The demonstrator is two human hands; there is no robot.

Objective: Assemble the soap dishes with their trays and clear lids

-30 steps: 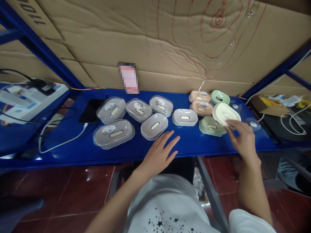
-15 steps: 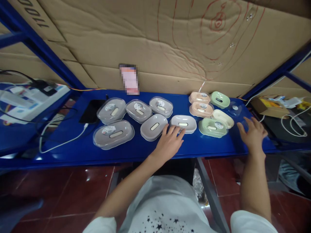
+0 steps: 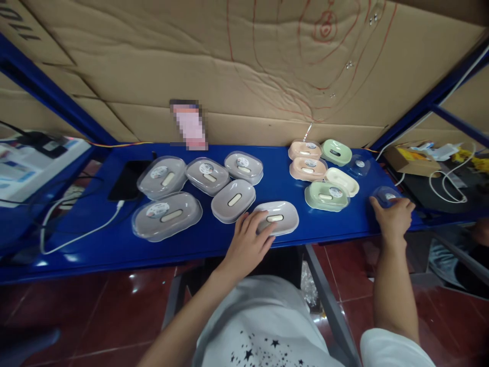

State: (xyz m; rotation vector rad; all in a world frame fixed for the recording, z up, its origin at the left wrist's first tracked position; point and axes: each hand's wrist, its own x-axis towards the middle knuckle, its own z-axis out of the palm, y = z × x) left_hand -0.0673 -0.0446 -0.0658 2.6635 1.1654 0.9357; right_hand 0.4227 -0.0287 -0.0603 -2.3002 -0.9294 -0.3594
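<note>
My left hand (image 3: 249,240) is at the left end of a grey soap dish (image 3: 288,216) with a pale oval insert in its middle; its fingers curl over the rim and the dish stands uncovered near the shelf's front edge. At the right, my right hand (image 3: 393,218) grips a clear plastic lid (image 3: 385,193) with a round sticker, thumb on the left side and fingers on the right. Another grey soap dish (image 3: 233,200), without a lid, lies just left of the first. Behind my right hand is a second clear lid (image 3: 359,165).
Several lidded grey soap boxes (image 3: 168,216) stand at the left. Peach boxes (image 3: 308,168), a lidded green box (image 3: 326,196), an open green dish (image 3: 336,152) and a cream tray (image 3: 342,181) cluster at right. A charging phone (image 3: 128,181) lies left; cardboard (image 3: 153,76) backs the shelf.
My left hand has drawn the grey soap dish toward the front edge. My right hand has lowered and closed around the clear lid. The view has shifted slightly.
</note>
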